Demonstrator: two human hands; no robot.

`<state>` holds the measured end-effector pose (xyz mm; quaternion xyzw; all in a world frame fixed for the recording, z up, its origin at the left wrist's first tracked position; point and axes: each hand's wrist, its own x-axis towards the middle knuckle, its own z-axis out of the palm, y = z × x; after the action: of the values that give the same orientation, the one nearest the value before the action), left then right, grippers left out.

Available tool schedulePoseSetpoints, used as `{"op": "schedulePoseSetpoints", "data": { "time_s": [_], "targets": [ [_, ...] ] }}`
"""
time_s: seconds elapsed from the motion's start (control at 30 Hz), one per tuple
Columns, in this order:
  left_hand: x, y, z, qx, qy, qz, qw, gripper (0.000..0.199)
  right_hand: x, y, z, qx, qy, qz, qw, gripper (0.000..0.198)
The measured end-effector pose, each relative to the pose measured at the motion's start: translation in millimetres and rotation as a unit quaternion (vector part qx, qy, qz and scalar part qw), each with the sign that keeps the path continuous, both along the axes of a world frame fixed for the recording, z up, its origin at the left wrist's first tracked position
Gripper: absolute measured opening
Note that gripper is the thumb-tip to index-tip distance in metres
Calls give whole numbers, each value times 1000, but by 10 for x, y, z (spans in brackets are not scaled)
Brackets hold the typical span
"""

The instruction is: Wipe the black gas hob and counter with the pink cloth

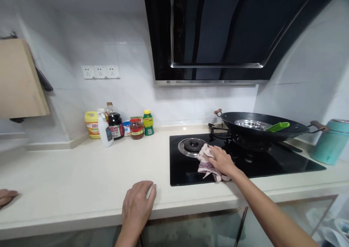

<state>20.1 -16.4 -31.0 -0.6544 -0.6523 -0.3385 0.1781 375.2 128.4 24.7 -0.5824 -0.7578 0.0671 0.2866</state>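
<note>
My right hand (222,161) presses a crumpled pinkish-white cloth (205,163) with purple print against the black glass gas stove (185,170). The cloth lies just beside the left burner (193,145), touching the edge of its steel ring. My left hand (138,201) rests on the front part of the cream countertop (81,178), left of the stove. It holds nothing; the thumb stands apart from the fingers, whose tips are partly hidden behind the hand.
A black wok (286,132) on the right burner holds a steel perforated dish (251,124) and a green-handled utensil (279,126). A teal canister (331,143) stands far right. Near the wall are a white spray bottle (104,130), sauce bottle (116,123) and jar (136,129). A range hood (212,72) hangs above.
</note>
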Motion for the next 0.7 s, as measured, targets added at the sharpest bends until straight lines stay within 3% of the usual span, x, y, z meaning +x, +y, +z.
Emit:
{"op": "schedulePoseSetpoints", "data": {
  "time_s": [0.1,0.2,0.43,0.57,0.7],
  "targets": [
    [26,-8,15,3,3,0,1000,32,-62,13,-169,1,-60,-13,998,63],
    [59,-28,55,-9,11,1,1000,32,-329,13,-250,2,-92,12,996,66],
    [33,-26,36,2,-5,-5,1000,32,-1282,75,-119,-6,-110,170,979,65],
    [-48,19,-7,46,-47,-26,997,40,-1687,-227,-74,8,-112,279,954,63],
    [-109,36,-13,60,-98,-50,992,49,-1768,-735,-110,40,-111,362,925,60]
  ]
}}
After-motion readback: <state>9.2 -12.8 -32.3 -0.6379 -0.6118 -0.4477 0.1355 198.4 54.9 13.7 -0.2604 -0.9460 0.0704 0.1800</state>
